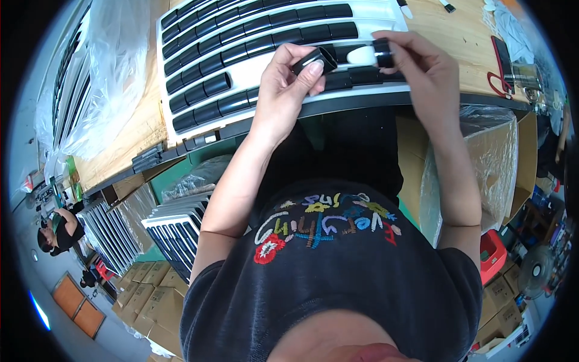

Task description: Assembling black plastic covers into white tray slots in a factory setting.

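My left hand grips a glossy black hollow tube, its open end facing right. My right hand pinches a short black piece with a white rounded tip, which looks like a small brush. The white tip points left toward the tube's mouth, and a gap separates them. Both hands are over a white tray on the wooden table. Rows of glossy black tubes lie end to end in it. My hands hide part of the nearer rows.
Another white-tipped piece lies beyond the tray. Red-handled scissors are at the table's right. Clear plastic covers trays at left. A plastic-lined carton stands below right. Stacked trays stand below left. Another person is far left.
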`<control>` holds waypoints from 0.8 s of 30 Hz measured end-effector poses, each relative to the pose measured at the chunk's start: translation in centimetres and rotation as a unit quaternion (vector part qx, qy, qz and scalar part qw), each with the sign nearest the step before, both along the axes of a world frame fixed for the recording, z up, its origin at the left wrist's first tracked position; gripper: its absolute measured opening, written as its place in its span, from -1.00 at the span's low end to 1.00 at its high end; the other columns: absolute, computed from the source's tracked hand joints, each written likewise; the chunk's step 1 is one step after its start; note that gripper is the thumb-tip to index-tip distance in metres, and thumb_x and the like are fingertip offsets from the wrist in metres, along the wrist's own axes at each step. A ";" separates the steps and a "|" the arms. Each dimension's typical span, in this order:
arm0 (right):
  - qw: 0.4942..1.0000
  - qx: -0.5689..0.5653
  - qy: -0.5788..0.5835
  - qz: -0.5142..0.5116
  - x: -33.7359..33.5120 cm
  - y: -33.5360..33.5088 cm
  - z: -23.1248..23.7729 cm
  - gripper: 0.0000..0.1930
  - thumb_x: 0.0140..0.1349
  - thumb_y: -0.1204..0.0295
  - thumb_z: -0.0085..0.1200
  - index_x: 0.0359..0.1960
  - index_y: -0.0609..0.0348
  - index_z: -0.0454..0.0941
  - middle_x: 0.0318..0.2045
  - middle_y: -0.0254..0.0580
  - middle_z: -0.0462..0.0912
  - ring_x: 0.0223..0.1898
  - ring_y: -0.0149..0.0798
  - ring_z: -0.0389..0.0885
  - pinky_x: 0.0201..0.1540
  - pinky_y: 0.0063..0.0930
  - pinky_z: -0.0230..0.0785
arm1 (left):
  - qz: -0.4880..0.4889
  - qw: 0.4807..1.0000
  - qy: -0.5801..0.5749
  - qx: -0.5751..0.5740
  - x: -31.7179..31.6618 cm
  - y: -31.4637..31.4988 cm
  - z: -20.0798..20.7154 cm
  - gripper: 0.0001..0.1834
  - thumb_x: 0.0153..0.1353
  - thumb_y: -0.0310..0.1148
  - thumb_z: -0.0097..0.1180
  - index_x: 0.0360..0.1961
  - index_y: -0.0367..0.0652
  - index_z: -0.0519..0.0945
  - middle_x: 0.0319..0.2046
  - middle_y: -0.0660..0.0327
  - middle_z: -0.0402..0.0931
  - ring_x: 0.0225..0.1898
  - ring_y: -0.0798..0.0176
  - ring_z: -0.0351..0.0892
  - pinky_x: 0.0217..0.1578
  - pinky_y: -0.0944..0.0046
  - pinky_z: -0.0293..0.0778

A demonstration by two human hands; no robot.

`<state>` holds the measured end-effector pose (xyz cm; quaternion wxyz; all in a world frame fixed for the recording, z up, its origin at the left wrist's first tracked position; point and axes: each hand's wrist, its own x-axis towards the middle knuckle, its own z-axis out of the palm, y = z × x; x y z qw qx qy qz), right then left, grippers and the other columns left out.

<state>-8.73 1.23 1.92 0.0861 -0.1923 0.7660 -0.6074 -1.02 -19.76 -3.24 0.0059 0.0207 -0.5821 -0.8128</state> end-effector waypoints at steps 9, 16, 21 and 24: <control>0.974 0.109 0.179 0.082 3.2 -3.3 1.0 -0.78 0.39 0.52 -0.03 -0.05 0.18 0.66 -0.28 -0.40 0.58 -0.25 -0.44 0.54 -0.14 -0.62 0.38 | -0.058 0.988 -0.023 0.143 2.6 0.7 1.0 -0.76 0.42 -0.39 0.03 0.02 -0.28 0.42 -0.28 0.23 0.47 -0.38 0.44 0.37 -0.32 0.45 0.34; 0.927 -0.100 -0.351 0.085 1.6 -6.6 2.4 -0.44 0.49 0.05 -0.22 0.02 0.41 0.53 -0.14 0.10 0.65 -0.14 -0.16 0.62 0.01 -0.38 0.42 | -0.104 0.970 -0.055 0.212 4.5 1.6 2.5 -0.79 0.40 -0.38 0.09 -0.02 -0.23 0.44 -0.37 0.39 0.41 -0.39 0.56 0.39 -0.36 0.54 0.36; 0.909 -0.028 -0.375 0.180 3.5 -7.6 3.7 -0.32 0.54 -0.01 -0.47 0.01 0.45 0.52 -0.21 0.02 0.69 -0.12 -0.28 0.62 0.03 -0.48 0.39 | -0.104 0.960 -0.065 0.251 6.4 2.1 3.5 -0.79 0.43 -0.49 -0.07 0.04 -0.29 0.35 -0.19 0.23 0.39 -0.43 0.45 0.22 -0.39 0.48 0.20; 0.940 -0.079 -0.267 0.200 5.1 -7.2 1.4 -0.40 0.53 0.02 -0.42 -0.07 0.27 0.62 -0.28 -0.10 0.72 -0.28 -0.38 0.67 -0.13 -0.56 0.45 | -0.074 0.970 -0.084 0.215 8.0 3.0 4.7 -0.81 0.43 -0.52 -0.09 0.02 -0.26 0.32 -0.22 0.26 0.37 -0.42 0.46 0.20 -0.38 0.47 0.19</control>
